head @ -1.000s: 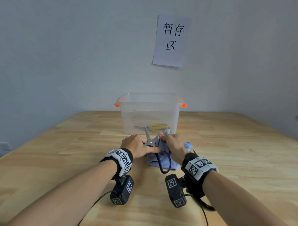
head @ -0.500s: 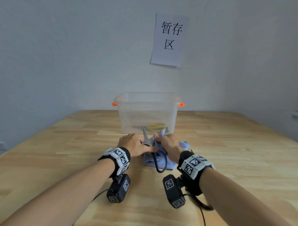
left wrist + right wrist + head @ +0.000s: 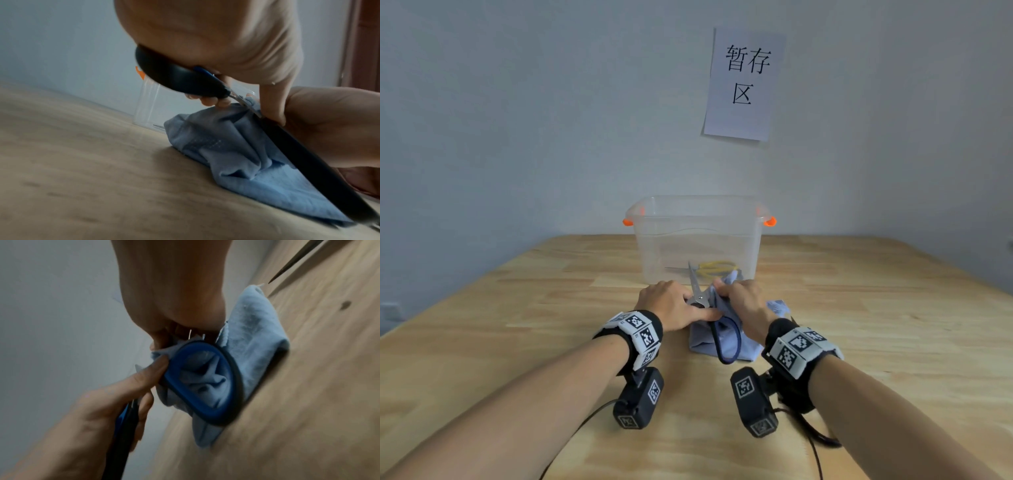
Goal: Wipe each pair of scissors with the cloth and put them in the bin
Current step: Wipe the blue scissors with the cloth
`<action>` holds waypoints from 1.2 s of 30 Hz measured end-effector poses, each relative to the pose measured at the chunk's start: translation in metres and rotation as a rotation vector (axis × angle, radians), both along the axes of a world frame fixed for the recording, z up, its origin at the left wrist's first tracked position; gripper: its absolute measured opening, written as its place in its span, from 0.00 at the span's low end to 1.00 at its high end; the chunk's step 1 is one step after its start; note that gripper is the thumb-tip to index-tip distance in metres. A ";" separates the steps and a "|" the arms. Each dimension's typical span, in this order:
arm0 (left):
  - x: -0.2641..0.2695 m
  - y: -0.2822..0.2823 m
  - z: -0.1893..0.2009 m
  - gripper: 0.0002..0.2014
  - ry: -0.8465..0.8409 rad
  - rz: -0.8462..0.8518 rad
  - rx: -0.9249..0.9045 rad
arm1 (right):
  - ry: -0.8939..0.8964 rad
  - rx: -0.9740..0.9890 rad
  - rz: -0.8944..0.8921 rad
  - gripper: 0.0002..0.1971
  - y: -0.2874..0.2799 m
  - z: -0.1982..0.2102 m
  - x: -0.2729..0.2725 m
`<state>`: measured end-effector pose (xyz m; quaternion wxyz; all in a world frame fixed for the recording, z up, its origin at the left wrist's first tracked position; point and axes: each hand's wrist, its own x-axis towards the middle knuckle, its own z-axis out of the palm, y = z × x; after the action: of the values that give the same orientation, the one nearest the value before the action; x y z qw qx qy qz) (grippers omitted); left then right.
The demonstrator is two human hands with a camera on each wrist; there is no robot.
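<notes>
Blue-handled scissors (image 3: 698, 298) stand over a light blue cloth (image 3: 702, 346) on the table, blade tip pointing at the bin. My left hand (image 3: 681, 305) grips them at the pivot and one handle (image 3: 180, 79), thumb lying across. My right hand (image 3: 726, 287) holds bunched cloth (image 3: 257, 337) against the scissors. The free handle loop (image 3: 202, 382) hangs over the cloth toward me. A clear bin (image 3: 698, 209) with orange clips stands just behind, holding yellow-handled scissors (image 3: 714, 269).
The wooden table (image 3: 876, 325) stretches wide on both sides of my hands. A paper sign (image 3: 743, 82) hangs on the grey wall behind the bin. Wrist camera cables trail near the table's front edge.
Both hands and the scissors have crept slightly toward the bin. The grips look the same and the bin has not moved.
</notes>
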<state>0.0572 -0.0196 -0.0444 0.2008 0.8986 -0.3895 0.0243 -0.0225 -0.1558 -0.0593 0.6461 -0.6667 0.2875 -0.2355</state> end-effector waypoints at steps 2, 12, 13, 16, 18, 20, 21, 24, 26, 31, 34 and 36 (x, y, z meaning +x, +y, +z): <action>0.001 -0.001 -0.001 0.32 0.000 -0.006 0.008 | -0.025 0.029 -0.080 0.18 -0.007 0.002 0.006; 0.001 0.001 -0.005 0.33 -0.022 -0.020 0.020 | -0.053 0.021 -0.020 0.12 -0.007 -0.004 0.003; 0.001 0.002 -0.005 0.33 -0.027 -0.015 0.021 | -0.040 -0.009 -0.001 0.12 -0.006 -0.005 0.004; 0.006 0.005 -0.004 0.34 -0.035 0.010 0.021 | 0.030 -0.050 0.119 0.11 0.004 -0.007 0.001; 0.005 0.005 -0.005 0.33 -0.026 0.003 0.034 | 0.034 -0.084 0.072 0.10 0.003 -0.010 0.005; 0.002 0.005 -0.006 0.34 -0.013 -0.006 0.015 | 0.002 -0.048 -0.057 0.14 0.000 -0.009 0.011; 0.002 0.004 -0.006 0.35 -0.014 -0.007 0.011 | -0.017 -0.022 -0.102 0.15 -0.001 -0.008 0.013; 0.004 0.008 -0.005 0.35 -0.024 0.011 0.035 | -0.002 0.001 -0.042 0.11 0.009 -0.006 0.006; 0.004 0.010 -0.006 0.33 -0.027 0.017 0.053 | 0.028 -0.018 0.071 0.08 0.013 -0.009 0.002; 0.001 0.006 -0.006 0.35 -0.012 -0.004 0.035 | -0.004 -0.012 -0.126 0.14 0.000 -0.008 0.013; 0.003 0.007 -0.004 0.37 -0.009 0.014 0.032 | 0.034 -0.002 -0.050 0.11 0.009 -0.005 0.008; 0.004 0.009 -0.006 0.35 -0.008 0.025 0.045 | 0.063 0.015 0.064 0.07 0.015 -0.006 0.003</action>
<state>0.0615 -0.0105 -0.0500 0.1786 0.9075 -0.3796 0.0217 -0.0191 -0.1413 -0.0655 0.6490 -0.6777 0.2879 -0.1914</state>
